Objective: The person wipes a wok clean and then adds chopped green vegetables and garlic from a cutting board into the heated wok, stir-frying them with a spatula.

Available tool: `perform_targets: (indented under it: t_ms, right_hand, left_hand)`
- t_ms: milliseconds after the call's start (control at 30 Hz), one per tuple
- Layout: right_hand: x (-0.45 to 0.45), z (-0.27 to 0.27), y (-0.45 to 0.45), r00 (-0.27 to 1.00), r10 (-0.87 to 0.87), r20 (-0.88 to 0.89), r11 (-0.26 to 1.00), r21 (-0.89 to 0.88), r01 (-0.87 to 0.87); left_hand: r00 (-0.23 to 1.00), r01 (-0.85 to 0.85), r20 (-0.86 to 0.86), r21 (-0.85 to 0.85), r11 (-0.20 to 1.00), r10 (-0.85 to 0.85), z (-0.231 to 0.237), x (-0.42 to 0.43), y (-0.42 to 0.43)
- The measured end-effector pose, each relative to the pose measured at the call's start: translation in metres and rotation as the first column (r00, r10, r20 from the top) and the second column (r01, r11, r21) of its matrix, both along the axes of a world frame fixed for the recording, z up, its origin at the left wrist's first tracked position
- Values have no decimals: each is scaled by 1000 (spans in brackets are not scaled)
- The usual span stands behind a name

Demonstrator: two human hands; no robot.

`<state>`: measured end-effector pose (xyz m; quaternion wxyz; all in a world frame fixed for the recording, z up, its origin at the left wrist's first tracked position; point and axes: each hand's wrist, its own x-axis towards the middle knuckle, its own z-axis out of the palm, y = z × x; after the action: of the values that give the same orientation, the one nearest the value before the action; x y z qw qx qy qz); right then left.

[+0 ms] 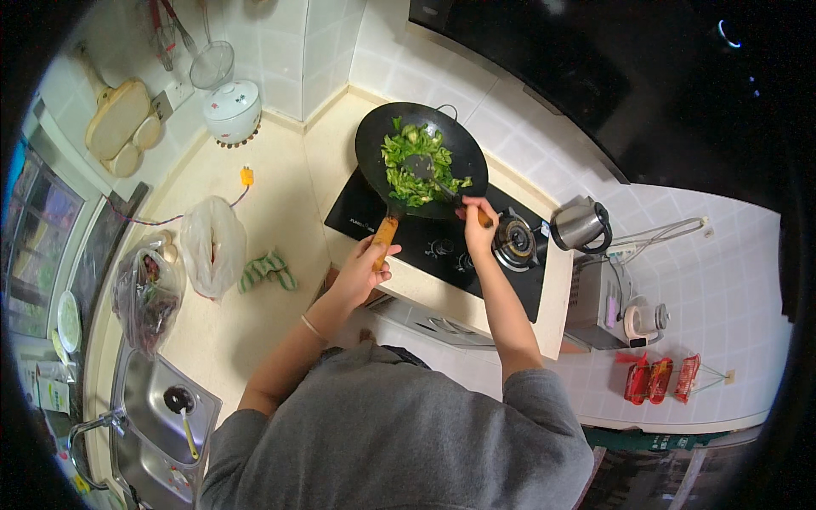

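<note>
A black wok (465, 137) with chopped green vegetables (408, 146) in it sits over the left side of the black gas hob (440, 255). My left hand (364, 264) grips the wok's wooden handle (384, 239), though some fingers stick out from it. My right hand (478, 226) is closed around the wooden-ended handle of a metal spatula (419, 167). The spatula's blade lies among the greens. Right of my right hand, the second burner (515, 240) has nothing on it.
A steel kettle (574, 224) stands right of the hob. On the left counter lie plastic bags (213, 248), a green-striped cloth (268, 271) and a yellow plug (247, 176). A lidded white pot (233, 111) stands in the corner. A steel sink (150, 382) is at lower left, a range hood (574, 83) overhead.
</note>
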<state>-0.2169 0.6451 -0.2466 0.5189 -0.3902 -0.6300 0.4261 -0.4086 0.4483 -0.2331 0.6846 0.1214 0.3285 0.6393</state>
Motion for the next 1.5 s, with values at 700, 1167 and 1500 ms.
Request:
perform_targets:
  t_ms: [700,1167,1500]
  right_hand:
    - [-6,12,-7,997,64,-30,996,-65,-66]
    - [-17,72,65,993,75,95,980,-192,-55]
    - [-37,20,67,996,83,-43,986,-145,-88]
  left_hand:
    - [999,23,-33,-24,999,-24,1,-3,-4]
    - [999,-16,-34,-38,999,15,-8,-3,2]
    - [1000,3,-17,-28,1000,-4,0,2,1]
